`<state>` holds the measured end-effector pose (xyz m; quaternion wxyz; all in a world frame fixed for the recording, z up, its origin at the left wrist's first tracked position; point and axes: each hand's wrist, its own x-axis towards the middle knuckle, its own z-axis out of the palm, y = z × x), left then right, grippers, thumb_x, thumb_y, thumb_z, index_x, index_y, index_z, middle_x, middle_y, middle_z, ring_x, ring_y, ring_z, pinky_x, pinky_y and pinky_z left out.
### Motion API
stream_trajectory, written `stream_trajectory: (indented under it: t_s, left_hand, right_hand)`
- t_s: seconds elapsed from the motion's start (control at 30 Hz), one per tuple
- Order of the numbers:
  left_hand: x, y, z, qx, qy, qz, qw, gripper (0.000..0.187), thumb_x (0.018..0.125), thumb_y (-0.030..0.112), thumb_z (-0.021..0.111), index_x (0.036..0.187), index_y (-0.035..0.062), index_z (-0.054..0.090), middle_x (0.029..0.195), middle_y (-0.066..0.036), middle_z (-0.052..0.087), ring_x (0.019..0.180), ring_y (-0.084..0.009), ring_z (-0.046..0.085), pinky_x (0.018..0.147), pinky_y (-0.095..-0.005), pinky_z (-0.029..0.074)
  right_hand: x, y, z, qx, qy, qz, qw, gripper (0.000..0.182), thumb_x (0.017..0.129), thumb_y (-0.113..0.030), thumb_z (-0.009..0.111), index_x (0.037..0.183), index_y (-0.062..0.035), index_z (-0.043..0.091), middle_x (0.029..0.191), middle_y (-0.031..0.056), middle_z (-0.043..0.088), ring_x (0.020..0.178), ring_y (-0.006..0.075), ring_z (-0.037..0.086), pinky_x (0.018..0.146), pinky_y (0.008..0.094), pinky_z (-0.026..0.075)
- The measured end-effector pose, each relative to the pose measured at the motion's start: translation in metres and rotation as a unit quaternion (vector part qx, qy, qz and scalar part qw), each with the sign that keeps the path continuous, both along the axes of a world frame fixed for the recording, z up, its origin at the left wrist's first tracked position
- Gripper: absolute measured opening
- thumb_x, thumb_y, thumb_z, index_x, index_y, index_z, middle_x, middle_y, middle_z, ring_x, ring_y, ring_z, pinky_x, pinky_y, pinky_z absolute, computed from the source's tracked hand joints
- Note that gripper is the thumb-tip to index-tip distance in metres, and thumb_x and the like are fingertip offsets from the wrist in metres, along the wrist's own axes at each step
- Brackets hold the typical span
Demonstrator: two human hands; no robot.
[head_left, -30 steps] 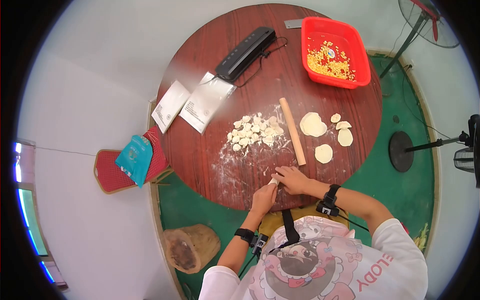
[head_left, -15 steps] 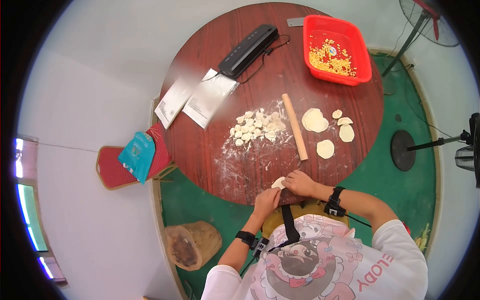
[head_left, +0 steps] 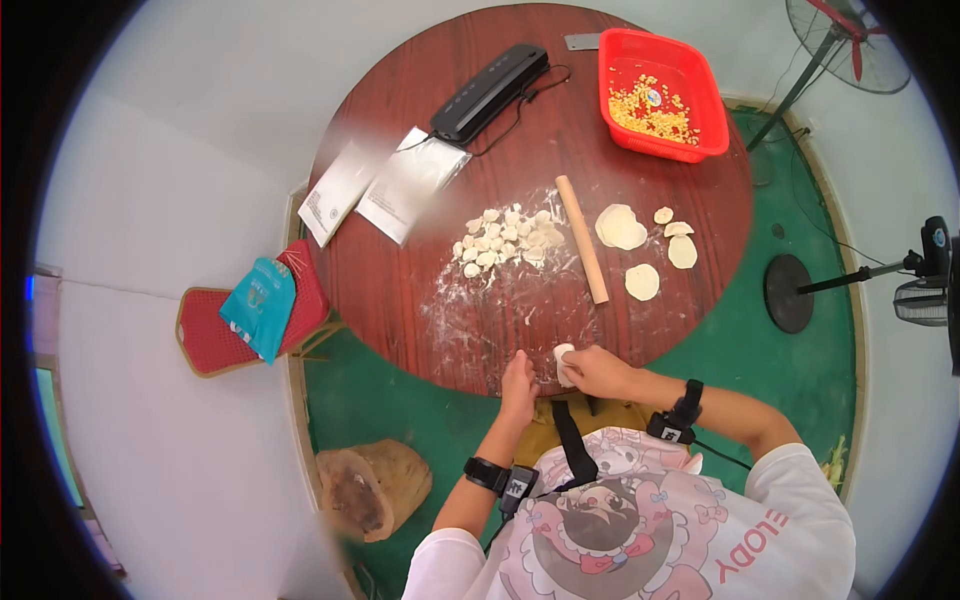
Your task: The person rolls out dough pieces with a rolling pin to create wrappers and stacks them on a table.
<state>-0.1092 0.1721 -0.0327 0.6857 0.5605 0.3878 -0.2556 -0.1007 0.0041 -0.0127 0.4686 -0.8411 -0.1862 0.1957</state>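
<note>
A small piece of flattened dough [head_left: 564, 360] is at the near edge of the table, gripped by the fingers of my right hand [head_left: 598, 373]. It hangs on the left side of that hand, close to the tabletop. To its left, apart from the dough, is my left hand [head_left: 518, 387], fingers pressed together; whatever may be inside them is hidden. A wooden rolling pin [head_left: 582, 240] lies beyond my right hand. Round dough sheets [head_left: 642, 282] rest to its right, with a stack of larger dough rounds [head_left: 620, 228] behind. Several small shaped dough pieces [head_left: 508, 238] are heaped left of the pin.
Flour dusts the round wooden table [head_left: 400, 310]. At the back stand a red basket [head_left: 712, 125] with yellow kernels and a black sealer-like appliance [head_left: 490, 92] with its cord. White packets [head_left: 400, 205] lie left. Around are a red chair [head_left: 200, 330], a log [head_left: 385, 485] and fans [head_left: 925, 290].
My left hand has let go of the dough and moved slightly up and away from it. My right hand keeps hold, and the dough has turned more upright in the view. The camera has shifted slightly.
</note>
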Motion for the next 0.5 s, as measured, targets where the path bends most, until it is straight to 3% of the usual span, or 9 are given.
stream_trajectory:
  t_s: [0.03,0.1,0.17,0.23,0.3,0.37,0.4,0.43,0.5]
  left_hand:
    - [0.004,0.001,0.007,-0.005,-0.002,-0.003,1.0,0.058,0.092,0.051,0.038,0.126,0.0036,0.043,0.126,-0.013,0.048,0.111,-0.0237,0.048,0.096,-0.0363,0.035]
    - [0.007,0.0,0.016,-0.367,0.136,0.045,0.919,0.071,0.09,0.059,0.031,0.129,-0.0002,0.038,0.128,-0.016,0.046,0.116,-0.0289,0.045,0.1,-0.04,0.034]
    - [0.007,-0.009,0.027,-0.445,0.085,0.027,0.891,0.079,0.089,0.063,0.026,0.133,-0.0026,0.031,0.13,-0.019,0.044,0.121,-0.031,0.042,0.103,-0.0441,0.031]
    - [0.013,-0.018,0.052,-0.549,0.005,0.002,0.836,0.08,0.089,0.063,0.025,0.136,-0.0016,0.028,0.133,-0.02,0.04,0.125,-0.0317,0.038,0.105,-0.0426,0.029]
    - [0.02,-0.022,0.064,-0.564,-0.027,-0.027,0.825,0.081,0.088,0.064,0.022,0.137,-0.0005,0.026,0.137,-0.019,0.036,0.127,-0.0323,0.035,0.105,-0.0438,0.03]
    - [0.025,-0.025,0.076,-0.645,-0.054,-0.032,0.761,0.085,0.086,0.067,0.022,0.138,0.0005,0.024,0.14,-0.019,0.032,0.128,-0.0328,0.033,0.105,-0.0456,0.029]
    - [0.027,-0.026,0.078,-0.697,-0.044,-0.019,0.715,0.087,0.084,0.069,0.023,0.139,0.0015,0.023,0.141,-0.019,0.03,0.13,-0.0326,0.029,0.105,-0.0475,0.027]
    - [0.027,-0.029,0.083,-0.701,-0.047,-0.019,0.711,0.087,0.084,0.069,0.023,0.139,0.0015,0.023,0.141,-0.019,0.03,0.13,-0.0326,0.029,0.105,-0.0475,0.027]
    - [0.026,-0.035,0.093,-0.75,-0.068,-0.035,0.657,0.088,0.084,0.07,0.024,0.139,0.0019,0.023,0.142,-0.019,0.028,0.132,-0.0332,0.025,0.106,-0.0475,0.025]
  right_hand:
    - [-0.004,0.002,0.011,-0.094,-0.112,0.011,0.989,0.015,0.076,-0.013,0.057,0.077,0.0025,0.06,0.062,0.0174,0.058,0.06,0.0272,0.061,0.055,0.0364,0.047]
    - [-0.008,0.007,0.035,-0.158,-0.193,0.067,0.966,0.013,0.071,-0.012,0.058,0.076,0.0006,0.059,0.066,0.0146,0.058,0.065,0.0259,0.06,0.059,0.0352,0.047]
    - [-0.017,0.014,0.059,-0.248,-0.367,0.109,0.89,0.021,0.066,-0.014,0.057,0.082,-0.0002,0.061,0.075,0.0123,0.059,0.075,0.025,0.057,0.066,0.0351,0.046]
    - [-0.028,0.019,0.08,-0.316,-0.374,0.125,0.863,0.028,0.065,-0.015,0.056,0.088,0.0002,0.06,0.078,0.0113,0.057,0.079,0.0246,0.053,0.071,0.0345,0.044]
    - [-0.035,0.019,0.108,-0.289,-0.404,0.088,0.863,0.032,0.065,-0.016,0.056,0.092,0.0023,0.059,0.081,0.0111,0.057,0.08,0.0243,0.053,0.074,0.0354,0.043]
    - [-0.04,0.014,0.126,-0.248,-0.409,0.073,0.875,0.028,0.069,-0.015,0.058,0.092,0.001,0.058,0.089,0.0109,0.057,0.088,0.0253,0.054,0.083,0.0383,0.042]
    - [-0.044,0.01,0.134,-0.176,-0.381,0.081,0.904,0.026,0.071,-0.014,0.059,0.093,0.0003,0.058,0.094,0.0112,0.058,0.094,0.026,0.054,0.087,0.0397,0.04]
    - [-0.046,0.007,0.14,-0.102,-0.35,0.089,0.927,0.025,0.073,-0.014,0.06,0.095,-0.0004,0.058,0.099,0.0114,0.058,0.099,0.0267,0.053,0.092,0.0411,0.038]
    - [-0.049,-0.001,0.145,-0.105,-0.357,0.058,0.926,0.026,0.074,-0.014,0.06,0.097,-0.0011,0.057,0.104,0.0126,0.057,0.102,0.0276,0.052,0.094,0.0425,0.036]
